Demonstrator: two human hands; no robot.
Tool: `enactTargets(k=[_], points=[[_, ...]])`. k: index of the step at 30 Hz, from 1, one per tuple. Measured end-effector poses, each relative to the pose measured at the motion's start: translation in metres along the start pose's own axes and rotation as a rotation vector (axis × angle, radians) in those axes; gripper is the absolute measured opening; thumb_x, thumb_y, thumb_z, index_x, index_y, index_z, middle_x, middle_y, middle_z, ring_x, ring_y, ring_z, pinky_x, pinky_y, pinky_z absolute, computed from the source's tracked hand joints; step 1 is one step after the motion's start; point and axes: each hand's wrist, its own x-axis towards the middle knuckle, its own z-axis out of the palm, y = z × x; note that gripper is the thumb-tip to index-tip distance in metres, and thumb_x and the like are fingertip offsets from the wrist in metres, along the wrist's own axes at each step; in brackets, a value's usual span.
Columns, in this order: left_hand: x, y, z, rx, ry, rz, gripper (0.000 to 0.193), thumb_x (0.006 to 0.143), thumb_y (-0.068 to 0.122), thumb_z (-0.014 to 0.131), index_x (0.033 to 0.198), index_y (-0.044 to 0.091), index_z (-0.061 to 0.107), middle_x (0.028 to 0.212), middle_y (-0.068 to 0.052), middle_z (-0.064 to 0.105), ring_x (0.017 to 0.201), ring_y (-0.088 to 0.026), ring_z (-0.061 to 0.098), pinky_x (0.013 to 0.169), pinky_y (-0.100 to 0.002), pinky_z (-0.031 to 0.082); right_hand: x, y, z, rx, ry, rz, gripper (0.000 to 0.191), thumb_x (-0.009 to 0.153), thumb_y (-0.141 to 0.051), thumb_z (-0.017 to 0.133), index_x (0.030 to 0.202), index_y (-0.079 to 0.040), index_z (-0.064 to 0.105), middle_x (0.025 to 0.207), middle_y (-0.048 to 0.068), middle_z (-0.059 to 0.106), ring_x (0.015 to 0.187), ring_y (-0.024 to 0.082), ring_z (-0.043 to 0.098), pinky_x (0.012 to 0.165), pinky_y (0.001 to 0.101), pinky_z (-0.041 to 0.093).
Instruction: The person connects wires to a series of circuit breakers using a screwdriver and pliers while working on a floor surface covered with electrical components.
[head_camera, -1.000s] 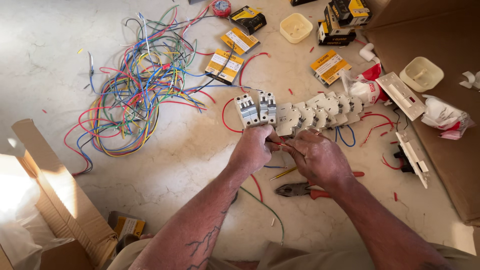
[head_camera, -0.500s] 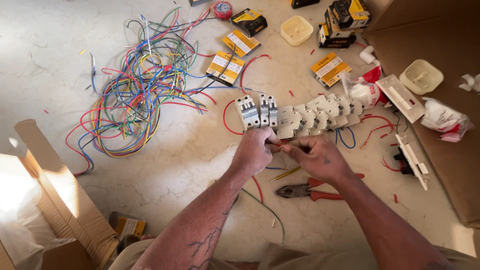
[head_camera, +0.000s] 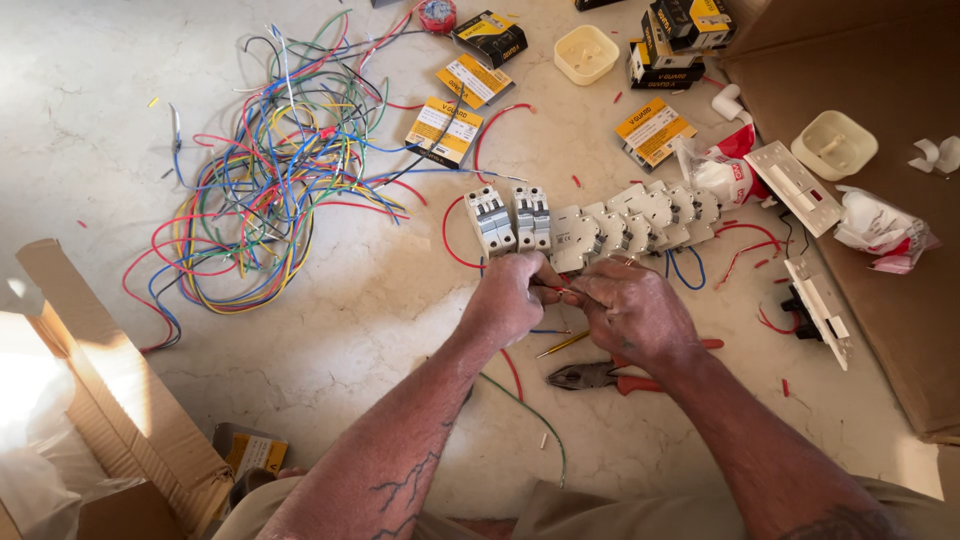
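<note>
My left hand (head_camera: 512, 298) and my right hand (head_camera: 632, 310) meet just below a row of white circuit breakers (head_camera: 590, 228) lying on the marble floor. Both pinch a short piece of red wire (head_camera: 556, 290) between their fingertips. Two separate breakers (head_camera: 510, 218) stand at the row's left end, with a red wire loop (head_camera: 452, 240) beside them. Red-handled pliers (head_camera: 610, 376) lie on the floor under my right wrist, next to a thin yellow wire piece (head_camera: 560, 345).
A big tangle of coloured wires (head_camera: 270, 170) lies at the upper left. Yellow-and-black small boxes (head_camera: 445, 130) sit above the breakers. White switch plates (head_camera: 795, 185) and cream plastic boxes (head_camera: 835, 145) rest at the right on cardboard (head_camera: 900, 300). An open carton (head_camera: 90, 400) stands at the lower left.
The hands stay together at the same spot by the breakers, still working the red wire; only the view has shifted slightly.
</note>
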Motion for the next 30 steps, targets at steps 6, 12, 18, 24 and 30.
enactTargets(k=[6,12,18,24,30], points=[[-0.006,0.006,0.002,0.103,0.037,0.033,0.028,0.074,-0.019,0.056,0.095,-0.002,0.067,0.092,-0.016,0.075,0.087,-0.023,0.076,0.075,-0.035,0.059,-0.002,0.015,0.022,0.846,-0.163,1.15,0.022,0.091,-0.018,0.078,0.087,0.003,0.078,0.074,0.008,0.068,0.064,0.018,0.059,0.056,0.0336,0.048],[-0.003,0.004,0.002,0.008,0.049,-0.012,0.022,0.078,-0.017,0.057,0.091,-0.002,0.067,0.089,-0.013,0.075,0.085,-0.021,0.076,0.074,-0.033,0.06,0.005,0.014,0.008,0.654,-0.286,0.898,0.025,0.089,-0.026,0.077,0.099,-0.003,0.082,0.076,0.006,0.073,0.06,0.013,0.063,0.057,0.0321,0.053],[-0.001,-0.001,0.003,0.042,0.079,-0.052,0.016,0.079,-0.012,0.064,0.088,-0.001,0.068,0.085,-0.012,0.075,0.082,-0.018,0.074,0.072,-0.033,0.058,0.019,-0.004,-0.009,0.344,-0.325,0.602,0.024,0.09,-0.029,0.073,0.102,-0.01,0.08,0.065,0.006,0.073,0.054,0.009,0.062,0.054,0.0305,0.052],[0.0,0.003,0.002,0.079,0.058,-0.122,0.012,0.08,-0.009,0.067,0.088,-0.001,0.07,0.085,-0.013,0.075,0.081,-0.019,0.073,0.071,-0.035,0.057,0.021,-0.006,-0.01,0.2,-0.42,0.617,0.025,0.092,-0.026,0.068,0.096,-0.005,0.079,0.062,0.018,0.067,0.055,0.024,0.06,0.057,0.0407,0.05],[-0.006,0.009,0.014,-0.078,0.055,-0.116,0.023,0.076,-0.011,0.063,0.095,0.001,0.065,0.088,-0.011,0.072,0.076,-0.017,0.073,0.064,-0.036,0.06,0.007,-0.007,0.003,-0.082,-0.059,0.232,0.021,0.09,-0.021,0.068,0.088,-0.001,0.072,0.082,0.021,0.071,0.072,0.04,0.068,0.068,0.0494,0.053]])
